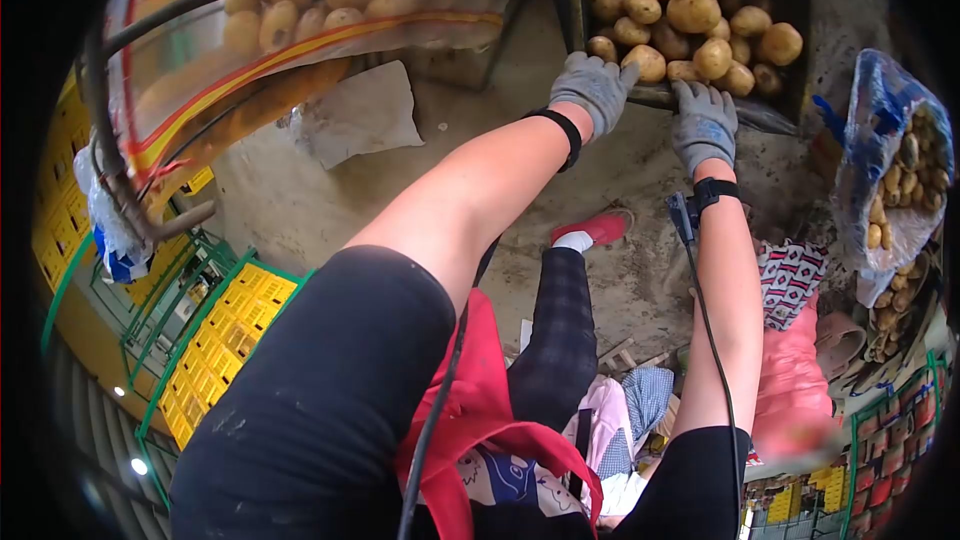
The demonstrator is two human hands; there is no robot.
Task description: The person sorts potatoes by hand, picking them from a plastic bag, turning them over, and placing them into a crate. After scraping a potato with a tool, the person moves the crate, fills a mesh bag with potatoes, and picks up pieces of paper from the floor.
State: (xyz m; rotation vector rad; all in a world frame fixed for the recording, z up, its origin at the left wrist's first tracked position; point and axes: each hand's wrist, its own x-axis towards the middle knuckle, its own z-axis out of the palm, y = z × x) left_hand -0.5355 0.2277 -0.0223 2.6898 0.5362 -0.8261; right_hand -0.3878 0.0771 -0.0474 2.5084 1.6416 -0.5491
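Note:
A dark crate [768, 120] full of potatoes [693, 10] stands at the top right. My left hand [597, 90], in a grey glove, is at its near left corner, with fingers bent over the edge and the thumb pointing toward the potatoes. Further right, my right hand [706, 125], gloved the same way, has its fingers hooked over the near rim. Both arms are stretched forward. The undersides of the fingers are hidden.
A clear bag of potatoes [330, 30] hangs on a metal frame [130, 35] at upper left. Another plastic bag [880, 120] of potatoes stands at right. Yellow crates [225, 340] are stacked at lower left. Cardboard [365, 115] lies on the concrete floor [440, 155].

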